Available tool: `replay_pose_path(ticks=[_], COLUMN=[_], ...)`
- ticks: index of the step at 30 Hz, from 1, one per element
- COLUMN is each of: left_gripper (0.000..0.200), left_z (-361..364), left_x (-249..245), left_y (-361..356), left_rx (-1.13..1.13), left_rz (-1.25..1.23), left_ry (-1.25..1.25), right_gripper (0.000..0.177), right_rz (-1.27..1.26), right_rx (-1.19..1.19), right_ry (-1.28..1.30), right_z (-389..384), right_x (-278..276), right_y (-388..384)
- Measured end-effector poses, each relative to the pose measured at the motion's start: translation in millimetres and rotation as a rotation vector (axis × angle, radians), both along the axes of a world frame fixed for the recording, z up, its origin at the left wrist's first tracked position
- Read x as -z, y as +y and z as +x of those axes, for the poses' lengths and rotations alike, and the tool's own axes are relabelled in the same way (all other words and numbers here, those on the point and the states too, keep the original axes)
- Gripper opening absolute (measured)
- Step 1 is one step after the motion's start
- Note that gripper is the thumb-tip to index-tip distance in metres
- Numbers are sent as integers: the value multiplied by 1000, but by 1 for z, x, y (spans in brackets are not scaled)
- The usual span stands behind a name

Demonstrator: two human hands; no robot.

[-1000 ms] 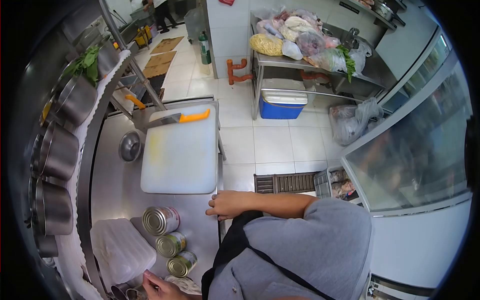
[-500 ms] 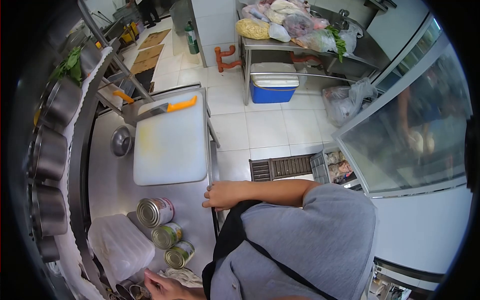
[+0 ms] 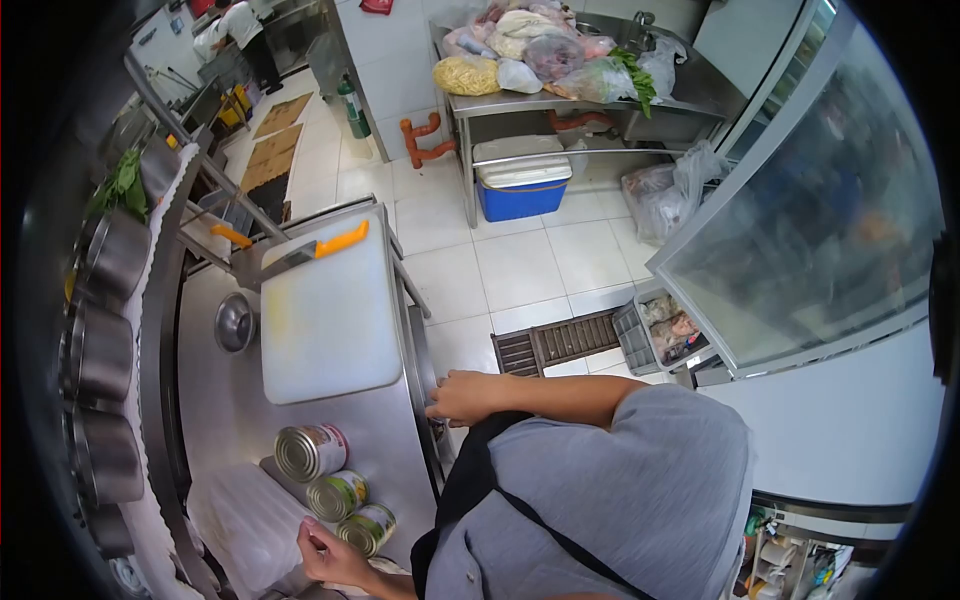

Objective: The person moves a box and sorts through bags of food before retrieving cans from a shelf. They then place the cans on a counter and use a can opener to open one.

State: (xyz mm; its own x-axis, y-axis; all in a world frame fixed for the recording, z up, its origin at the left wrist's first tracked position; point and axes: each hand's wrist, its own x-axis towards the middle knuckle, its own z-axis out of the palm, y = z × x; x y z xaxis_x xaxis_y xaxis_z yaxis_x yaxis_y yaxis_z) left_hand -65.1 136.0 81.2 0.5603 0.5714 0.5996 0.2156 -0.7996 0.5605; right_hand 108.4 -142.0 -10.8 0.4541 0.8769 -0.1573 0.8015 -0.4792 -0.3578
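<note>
My right hand [image 3: 468, 398] is at the right edge of the steel table [image 3: 225, 395], its fingers curled over the rim of a slightly pulled-out drawer [image 3: 421, 350]. Lower down, my left hand [image 3: 332, 556] hovers with loosely bent fingers and nothing in them. It is beside a translucent plastic container [image 3: 245, 520] and the nearest of three cans [image 3: 367, 530]. The other two are a green-labelled can [image 3: 337, 495] and a larger can [image 3: 311, 453]. Above them lies a white cutting board [image 3: 330, 320] with an orange-handled knife [image 3: 342, 239] across its top.
A metal bowl [image 3: 236, 322] sits left of the board. Steel pots [image 3: 103, 365] line the left shelf. Beyond are a blue cooler [image 3: 523, 190], a bag-laden counter [image 3: 590, 100], a floor grate [image 3: 560, 342], a crate [image 3: 634, 340], an open glass door [image 3: 810, 220] and a distant person [image 3: 245, 40].
The view has shifted, bringing more of the distant person into sight. The drawer gap by my right hand looks wider. My left hand has risen slightly beside the container and cans.
</note>
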Motion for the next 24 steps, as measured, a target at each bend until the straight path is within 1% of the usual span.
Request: replay_pose_path(ticks=[1, 6, 10, 14, 17, 19, 21, 22, 24], left_gripper=[24, 24, 24, 23, 22, 21, 21, 20, 20], left_z=[1, 2, 1, 1, 0, -5, -7, -10, -12], left_x=[2, 2, 1, 4, 1, -6, -8, -6, -5], left_y=[1, 2, 1, 1, -4, -9, -10, -8, -3], left_rx=[1, 38, 46, 65, 67, 32, 10, 31, 68], left_rz=[11, 26, 0, -35, 14, 8, 4, 8, 8], left_ry=[47, -3, 28, 79, 85, 91, 97, 109, 142], right_gripper=[38, 37, 34, 33, 35, 38, 36, 34, 35], right_rz=[-103, -71, -43, -36, -116, -188, -145, -99, -100], right_rx=[5, -4, -14, -6, -12, 18, 14, 30, 73], right_ry=[47, 35, 18, 14, 34, 93, 75, 68, 73], right_z=[0, 1, 2, 3, 1, -1, -4, -5, -7], right_x=[-1, -1, -5, 6, 8, 6, 10, 8, 6], right_y=[1, 5, 3, 0, -5, -6, -9, -10, -13])
